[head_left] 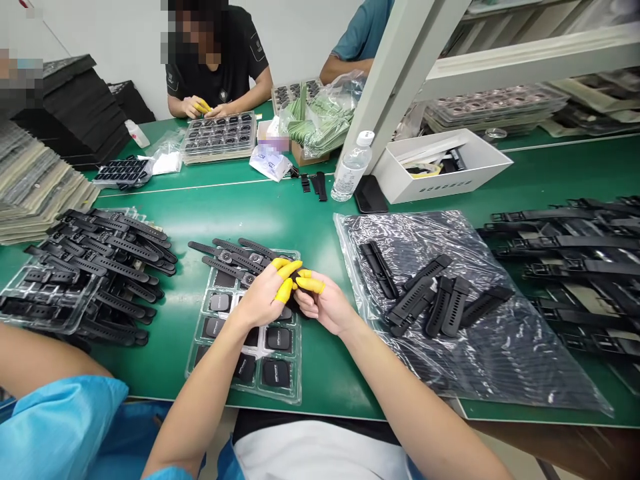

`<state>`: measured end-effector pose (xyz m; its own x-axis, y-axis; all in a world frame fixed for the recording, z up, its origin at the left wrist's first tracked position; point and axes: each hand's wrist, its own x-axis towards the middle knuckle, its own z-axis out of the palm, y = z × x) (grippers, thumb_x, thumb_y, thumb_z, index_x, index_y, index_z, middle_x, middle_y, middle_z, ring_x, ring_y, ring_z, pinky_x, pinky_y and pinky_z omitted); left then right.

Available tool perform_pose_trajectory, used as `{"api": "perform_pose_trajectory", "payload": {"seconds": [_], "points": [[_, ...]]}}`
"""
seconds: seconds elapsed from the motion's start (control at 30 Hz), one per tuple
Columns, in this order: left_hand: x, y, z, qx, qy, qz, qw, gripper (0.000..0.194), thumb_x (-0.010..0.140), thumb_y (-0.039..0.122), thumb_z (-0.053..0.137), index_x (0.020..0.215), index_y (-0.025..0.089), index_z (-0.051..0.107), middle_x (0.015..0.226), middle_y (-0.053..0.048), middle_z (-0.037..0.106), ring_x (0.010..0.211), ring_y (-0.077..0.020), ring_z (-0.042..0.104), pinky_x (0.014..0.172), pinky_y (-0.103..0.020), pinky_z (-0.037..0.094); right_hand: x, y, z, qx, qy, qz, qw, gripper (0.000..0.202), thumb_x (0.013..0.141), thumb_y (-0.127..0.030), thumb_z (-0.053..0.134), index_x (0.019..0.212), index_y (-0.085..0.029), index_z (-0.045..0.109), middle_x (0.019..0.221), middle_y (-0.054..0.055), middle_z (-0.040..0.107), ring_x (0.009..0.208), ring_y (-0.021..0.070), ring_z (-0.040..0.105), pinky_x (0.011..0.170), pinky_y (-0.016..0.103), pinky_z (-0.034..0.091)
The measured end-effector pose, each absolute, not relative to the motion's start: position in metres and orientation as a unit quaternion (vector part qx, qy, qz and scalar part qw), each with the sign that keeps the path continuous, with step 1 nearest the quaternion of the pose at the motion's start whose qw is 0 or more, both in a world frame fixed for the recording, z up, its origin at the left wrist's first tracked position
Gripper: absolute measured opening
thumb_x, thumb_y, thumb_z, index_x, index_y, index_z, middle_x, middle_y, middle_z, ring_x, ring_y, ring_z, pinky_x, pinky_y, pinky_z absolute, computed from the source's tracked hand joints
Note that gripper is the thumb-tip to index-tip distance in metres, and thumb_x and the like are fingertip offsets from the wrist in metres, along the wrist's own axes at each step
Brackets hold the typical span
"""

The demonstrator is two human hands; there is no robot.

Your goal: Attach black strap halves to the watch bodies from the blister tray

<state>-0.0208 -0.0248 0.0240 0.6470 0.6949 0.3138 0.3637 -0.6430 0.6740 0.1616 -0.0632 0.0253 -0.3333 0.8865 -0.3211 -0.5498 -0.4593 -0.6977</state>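
Note:
My left hand (269, 292) and my right hand (325, 300) meet over the right side of a clear plastic tray (295, 393). Yellow finger cots cover some of their fingertips. Both are closed on a small black watch part (299, 275), mostly hidden by the fingers, so I cannot tell if it is the case or the strap. Black square watch faces (277, 373) sit in the tray's pockets. Several watches with straps (225, 257) lie across its far end. To the right, loose black watch straps (443, 303) rest on a large plastic bag (480, 360) of dark striped content.
Strapped watches (110, 257) are piled at left, and more black straps (575, 267) lie at right. Beyond stand a water bottle (353, 167), a phone (371, 195) and a white box (445, 183). A co-worker (220, 73) sits opposite; another person's blue sleeve (65, 420) is close at left.

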Motion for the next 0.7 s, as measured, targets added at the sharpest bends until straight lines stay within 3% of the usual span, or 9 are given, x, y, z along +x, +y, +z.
{"api": "perform_pose_trajectory", "payload": {"seconds": [0.2, 0.4, 0.57, 0.7], "points": [[-0.0213, -0.0228, 0.0207, 0.888, 0.324, 0.243, 0.219, 0.047, 0.099, 0.019, 0.048, 0.146, 0.019, 0.057, 0.130, -0.015, 0.061, 0.125, -0.0274, 0.061, 0.111, -0.045, 0.055, 0.1592, -0.0637, 0.0240, -0.394, -0.277, 0.756, 0.445, 0.039, 0.075, -0.046, 0.080, 0.078, -0.022, 0.050, 0.048, -0.010, 0.044, 0.040, 0.0047, 0.026, 0.036, 0.017, 0.019], [-0.0249, -0.0235, 0.0268, 0.881, 0.315, 0.248, 0.252, 0.043, 0.101, 0.019, 0.044, 0.142, 0.016, 0.058, 0.131, -0.015, 0.062, 0.122, -0.0258, 0.064, 0.109, -0.042, 0.056, 0.1593, -0.0649, 0.0231, -0.400, -0.291, 0.752, 0.436, 0.039, 0.075, -0.049, 0.080, 0.081, -0.021, 0.052, 0.048, -0.010, 0.045, 0.039, 0.0049, 0.026, 0.037, 0.018, 0.020], [-0.0278, -0.0215, 0.0214, 0.885, 0.309, 0.247, 0.245, 0.053, 0.093, 0.013, 0.047, 0.145, 0.017, 0.057, 0.134, -0.015, 0.061, 0.126, -0.0276, 0.062, 0.111, -0.045, 0.055, 0.1590, -0.0655, 0.0208, -0.407, -0.305, 0.745, 0.432, 0.041, 0.076, -0.052, 0.080, 0.080, -0.021, 0.052, 0.048, -0.009, 0.046, 0.040, 0.0052, 0.027, 0.037, 0.019, 0.021], [-0.0265, -0.0209, 0.0185, 0.867, 0.315, 0.276, 0.271, 0.057, 0.096, 0.010, 0.045, 0.152, 0.021, 0.051, 0.140, -0.014, 0.063, 0.134, -0.0259, 0.061, 0.115, -0.043, 0.053, 0.1578, -0.0642, 0.0194, -0.413, -0.344, 0.708, 0.458, 0.047, 0.080, -0.061, 0.077, 0.086, -0.022, 0.052, 0.052, -0.009, 0.049, 0.041, 0.0072, 0.033, 0.039, 0.021, 0.027]]}}
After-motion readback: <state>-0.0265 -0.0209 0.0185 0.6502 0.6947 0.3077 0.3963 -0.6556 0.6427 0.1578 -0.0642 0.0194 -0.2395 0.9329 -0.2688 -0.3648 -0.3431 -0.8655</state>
